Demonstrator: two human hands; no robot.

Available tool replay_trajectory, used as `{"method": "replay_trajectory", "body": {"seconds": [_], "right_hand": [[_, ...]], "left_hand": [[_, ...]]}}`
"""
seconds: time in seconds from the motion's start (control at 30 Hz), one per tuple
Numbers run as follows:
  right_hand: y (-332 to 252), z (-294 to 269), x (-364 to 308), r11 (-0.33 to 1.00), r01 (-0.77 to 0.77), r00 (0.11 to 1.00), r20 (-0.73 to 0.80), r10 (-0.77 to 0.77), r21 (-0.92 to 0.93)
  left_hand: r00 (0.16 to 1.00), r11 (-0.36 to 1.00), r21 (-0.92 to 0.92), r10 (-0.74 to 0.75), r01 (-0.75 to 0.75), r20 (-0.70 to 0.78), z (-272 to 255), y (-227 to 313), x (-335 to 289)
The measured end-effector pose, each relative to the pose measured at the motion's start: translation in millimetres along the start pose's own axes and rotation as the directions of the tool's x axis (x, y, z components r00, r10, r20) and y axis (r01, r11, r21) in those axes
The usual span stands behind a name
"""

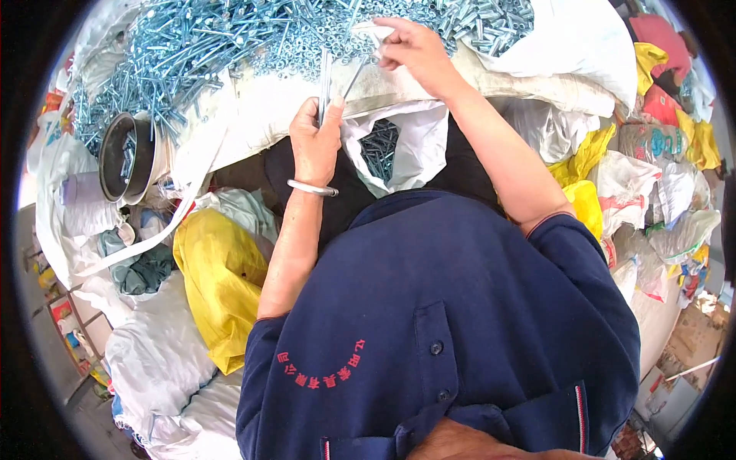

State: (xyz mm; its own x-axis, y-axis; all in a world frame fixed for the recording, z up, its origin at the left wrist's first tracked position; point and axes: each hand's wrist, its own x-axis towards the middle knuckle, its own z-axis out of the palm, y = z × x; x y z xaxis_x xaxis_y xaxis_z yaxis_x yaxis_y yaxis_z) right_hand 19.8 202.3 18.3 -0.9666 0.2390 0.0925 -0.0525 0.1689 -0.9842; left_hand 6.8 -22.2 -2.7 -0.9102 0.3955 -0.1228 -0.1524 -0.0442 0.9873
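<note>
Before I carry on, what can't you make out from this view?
In the head view:
- Lower ends of the metal rods: hidden in the left hand.
- Whatever the right hand may be pinching: too small to tell beside the white piece at its fingertips.
- Far side of the metal parts pile: cut off by the top edge.
- Bottom of the open white bag: covered by parts inside.

The camera looks down from my head. My shirt (368, 276) is close, my left hand (315, 147) and right hand (418, 60) farther.
</note>
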Motion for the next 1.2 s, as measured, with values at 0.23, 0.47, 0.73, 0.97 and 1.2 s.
{"method": "replay_trajectory", "body": {"seconds": [0.23, 0.47, 0.73, 0.97, 1.2], "right_hand": [[-14, 8, -31, 0.806, 0.09, 0.986, -0.166, 0.01, 0.585], [-7, 17, -47, 0.812, 0.085, 0.981, -0.193, 0.035, 0.577], [2, 42, -62, 0.908, 0.085, 0.973, -0.231, 0.014, 0.411], [-12, 11, -56, 0.985, 0.125, 0.992, -0.04, -0.121, 0.12], [0, -56, -13, 0.869, 0.098, 0.947, -0.224, -0.231, -0.485]], "left_hand": [[0.998, 0.999, -0.045, 0.004, -0.001, 0.067, 8, -8, -11], [0.995, 0.991, 0.103, 0.077, -0.084, 0.068, 11, -16, -15], [0.978, 0.945, 0.252, 0.208, -0.21, 0.037, 11, -25, -10], [0.992, 0.926, -0.356, -0.107, 0.125, 0.071, 5, -6, -15], [0.962, 0.851, -0.486, -0.074, 0.199, 0.264, -21, -12, 3]]}}
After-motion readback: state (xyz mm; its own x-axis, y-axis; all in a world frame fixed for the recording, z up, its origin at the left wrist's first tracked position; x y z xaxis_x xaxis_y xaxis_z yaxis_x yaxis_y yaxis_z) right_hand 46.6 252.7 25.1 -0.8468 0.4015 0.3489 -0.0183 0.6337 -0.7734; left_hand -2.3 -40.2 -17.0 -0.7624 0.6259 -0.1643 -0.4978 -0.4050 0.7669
